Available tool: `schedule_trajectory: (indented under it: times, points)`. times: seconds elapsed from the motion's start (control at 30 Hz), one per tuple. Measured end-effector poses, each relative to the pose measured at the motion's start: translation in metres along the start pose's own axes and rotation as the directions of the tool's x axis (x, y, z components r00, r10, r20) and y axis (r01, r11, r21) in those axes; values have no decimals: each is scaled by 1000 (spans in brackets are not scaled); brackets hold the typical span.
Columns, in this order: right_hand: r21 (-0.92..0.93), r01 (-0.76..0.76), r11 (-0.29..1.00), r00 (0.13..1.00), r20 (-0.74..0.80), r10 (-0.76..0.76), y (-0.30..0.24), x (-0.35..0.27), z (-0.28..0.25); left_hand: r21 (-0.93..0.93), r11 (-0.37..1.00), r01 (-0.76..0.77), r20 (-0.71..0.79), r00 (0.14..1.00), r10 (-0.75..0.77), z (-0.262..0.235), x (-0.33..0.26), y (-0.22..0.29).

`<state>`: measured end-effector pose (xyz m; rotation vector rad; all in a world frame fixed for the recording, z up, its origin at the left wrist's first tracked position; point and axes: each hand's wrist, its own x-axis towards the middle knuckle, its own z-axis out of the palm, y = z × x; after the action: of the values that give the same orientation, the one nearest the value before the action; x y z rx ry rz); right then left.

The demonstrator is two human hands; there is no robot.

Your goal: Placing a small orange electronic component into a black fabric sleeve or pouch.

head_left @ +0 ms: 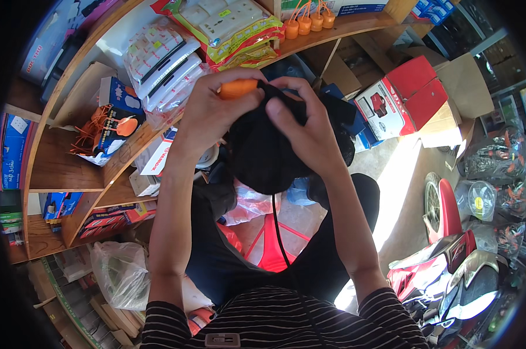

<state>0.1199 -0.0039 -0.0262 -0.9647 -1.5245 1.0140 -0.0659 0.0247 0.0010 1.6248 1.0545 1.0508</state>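
Both my hands are raised in front of me at a large rounded black thing point(264, 154) that looks like soft cloth; its exact kind does not show. My left hand point(219, 102) is closed around a smooth orange piece point(238, 88), shaped like a short handle, at the black thing's upper left. With thumb and fingers bent, my right hand point(300, 113) grips the top of the black thing. My fingertips nearly meet there, and what lies between them is partly hidden. From below the black thing a thin black cord point(277, 224) runs down toward my lap.
Curved wooden shelves point(65, 168) hold packaged switch plates point(231, 26), orange lamp holders point(305, 24) and boxes. A red and white box point(399, 99) stands at the right. Below it is a red toy-like motorbike point(449, 232). A red stool point(271, 250) shows between my legs.
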Motion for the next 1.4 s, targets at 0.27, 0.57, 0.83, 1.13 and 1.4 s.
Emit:
schedule_trajectory:
  times: [0.27,0.57,0.83,1.13,1.4]
  points:
    - [-395,228,890,972,41,-230,-1,-1,3,-290,942,171,-110,971,-210,1,-1,-1]
    - [-479,253,841,944,-70,-324,10,-7,6,-195,964,183,-22,981,-191,11,-5,10]
    - [332,-222,917,971,-13,240,38,-28,8,87,993,-73,187,981,56,9,-4,6]
    - [499,-373,782,927,160,339,21,-23,13,78,991,105,196,973,-118,-4,0,-2]
    - [-107,292,950,956,33,-290,-8,-4,-10,-174,949,262,-49,960,-274,-1,-1,6]
